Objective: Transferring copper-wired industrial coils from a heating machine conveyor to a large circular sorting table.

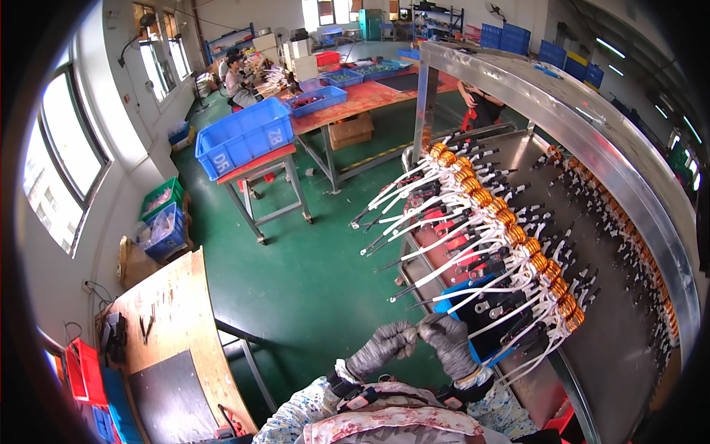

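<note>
My left hand (383, 348) and my right hand (450, 346), both in grey gloves, are close together in front of my body. Their fingers are curled in and pinched; whatever may be between them is too small or hidden to make out. Just right of my right hand, a row of copper-wound ring coils (506, 217) runs along the metal rack. White sleeved leads (436, 274) with dark ends stick out from the coils toward my side. Below the leads, beside my right hand, a blue tray (444, 305) is partly covered by them.
Farther right on the rack's metal shelf (599, 296) lies a second coil row (629, 229), under a steel frame (592, 133). At left is a wooden bench (177, 296) with pliers (146, 329) and a black mat (177, 396). A blue crate (244, 137) sits on a stand. People work farther back.
</note>
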A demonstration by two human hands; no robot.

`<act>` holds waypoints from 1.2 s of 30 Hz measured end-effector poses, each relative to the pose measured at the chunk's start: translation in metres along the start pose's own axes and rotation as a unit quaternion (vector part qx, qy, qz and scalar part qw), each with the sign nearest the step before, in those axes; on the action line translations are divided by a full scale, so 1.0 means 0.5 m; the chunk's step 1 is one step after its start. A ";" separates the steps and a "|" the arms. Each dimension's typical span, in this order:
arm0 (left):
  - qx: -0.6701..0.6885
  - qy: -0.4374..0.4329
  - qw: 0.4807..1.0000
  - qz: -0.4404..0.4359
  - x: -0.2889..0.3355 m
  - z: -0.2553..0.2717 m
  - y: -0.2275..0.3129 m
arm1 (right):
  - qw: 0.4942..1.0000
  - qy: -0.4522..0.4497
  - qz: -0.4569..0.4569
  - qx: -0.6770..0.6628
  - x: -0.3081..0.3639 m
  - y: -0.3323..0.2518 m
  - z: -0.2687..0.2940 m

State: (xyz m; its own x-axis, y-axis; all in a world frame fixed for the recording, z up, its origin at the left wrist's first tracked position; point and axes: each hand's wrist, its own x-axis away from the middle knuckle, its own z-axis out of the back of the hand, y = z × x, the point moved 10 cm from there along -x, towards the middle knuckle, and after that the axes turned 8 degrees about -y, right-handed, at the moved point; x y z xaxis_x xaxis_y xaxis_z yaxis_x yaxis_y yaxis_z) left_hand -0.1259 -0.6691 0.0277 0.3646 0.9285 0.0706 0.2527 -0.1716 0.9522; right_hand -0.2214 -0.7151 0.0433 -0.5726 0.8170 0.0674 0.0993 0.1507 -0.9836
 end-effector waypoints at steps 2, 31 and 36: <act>-0.028 0.006 1.000 0.004 -0.008 -0.002 0.003 | 0.998 0.011 0.020 0.052 -0.001 0.043 0.015; -0.034 0.609 0.792 -0.021 0.790 0.095 -0.155 | 0.729 -0.554 0.163 0.367 0.032 0.140 -0.667; -0.082 0.652 0.747 -0.102 0.915 0.084 -0.107 | 0.643 -0.658 0.221 0.324 0.201 0.080 -0.916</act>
State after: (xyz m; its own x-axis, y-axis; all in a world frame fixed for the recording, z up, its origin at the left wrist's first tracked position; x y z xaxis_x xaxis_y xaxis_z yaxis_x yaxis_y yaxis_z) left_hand 0.0647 -0.2489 -0.0035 -0.8767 0.4787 0.0471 0.0324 -0.0390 0.9987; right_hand 0.0976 -0.3720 0.0877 -0.8404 -0.5415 -0.0233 0.3731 -0.5468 -0.7496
